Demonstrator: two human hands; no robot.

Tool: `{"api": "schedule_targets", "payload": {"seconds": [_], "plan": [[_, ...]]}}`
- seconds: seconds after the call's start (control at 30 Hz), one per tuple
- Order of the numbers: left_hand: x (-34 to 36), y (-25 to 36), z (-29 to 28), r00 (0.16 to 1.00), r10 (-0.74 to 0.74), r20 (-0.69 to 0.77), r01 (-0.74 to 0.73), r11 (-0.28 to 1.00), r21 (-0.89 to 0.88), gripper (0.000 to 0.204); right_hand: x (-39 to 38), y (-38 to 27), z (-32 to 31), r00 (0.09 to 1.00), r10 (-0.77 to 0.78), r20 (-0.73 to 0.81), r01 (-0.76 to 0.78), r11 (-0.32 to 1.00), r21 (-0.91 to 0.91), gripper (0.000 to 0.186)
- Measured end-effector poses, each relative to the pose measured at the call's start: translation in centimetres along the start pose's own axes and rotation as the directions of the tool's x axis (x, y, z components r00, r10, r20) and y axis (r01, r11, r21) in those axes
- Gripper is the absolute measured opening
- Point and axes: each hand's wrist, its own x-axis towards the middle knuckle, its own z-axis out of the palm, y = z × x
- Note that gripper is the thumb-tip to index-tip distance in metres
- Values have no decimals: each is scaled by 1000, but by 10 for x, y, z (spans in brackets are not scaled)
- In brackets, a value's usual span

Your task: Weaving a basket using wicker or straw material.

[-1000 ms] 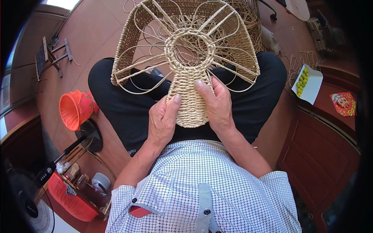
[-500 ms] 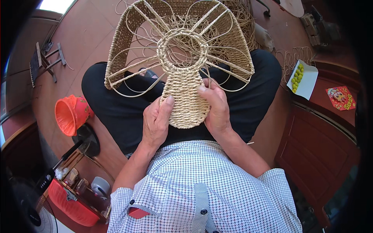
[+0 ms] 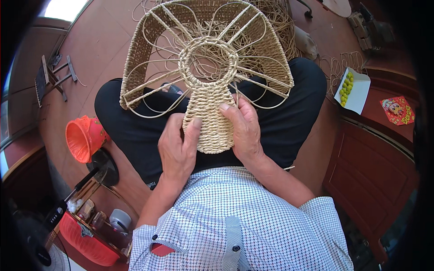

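A straw-coloured woven basket [image 3: 276, 58] rests across my lap. In its open side a braided ring [image 3: 185, 61] is joined to the frame by thin spokes and loops of cord. From the ring a tightly woven, rounded flap [image 3: 211, 119] extends toward me. My left hand [image 3: 176, 147] is closed on the flap's left edge, thumb on top. On the right edge my right hand [image 3: 244, 131] pinches it near the narrow part, thumb across the weave. The fingers under the flap are mostly hidden.
Beyond the basket lies a tangled heap of cord [image 3: 285, 34]. An orange bin [image 3: 83, 137] and a fan [image 3: 43, 253] stand at left, near a small shelf and a wooden stool [image 3: 56, 74]. At right a white tray [image 3: 359, 92] with yellow-green fruit sits on a dark red cabinet [image 3: 361, 180].
The ring and flap have shifted slightly left and toward me, with both hands still on the flap. My left hand's fingers have spread a little and its thumb sits slightly lower.
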Motion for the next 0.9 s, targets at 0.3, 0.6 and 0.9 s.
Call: {"api": "schedule_targets", "payload": {"seconds": [0.3, 0.6, 0.9], "plan": [[22, 27, 3, 803, 594, -55, -546, 769, 333, 35, -7, 6, -6, 999, -23, 43, 21, 998, 58, 31], [27, 23, 9, 702, 700, 135, -648, 548, 529, 41, -10, 6, -9, 998, 17, 55, -22, 995, 93, 31], [22, 23, 11, 674, 696, 247, -675, 445, 588, 48, -6, 6, -19, 995, 52, 86, -65, 986, 155, 21]]}}
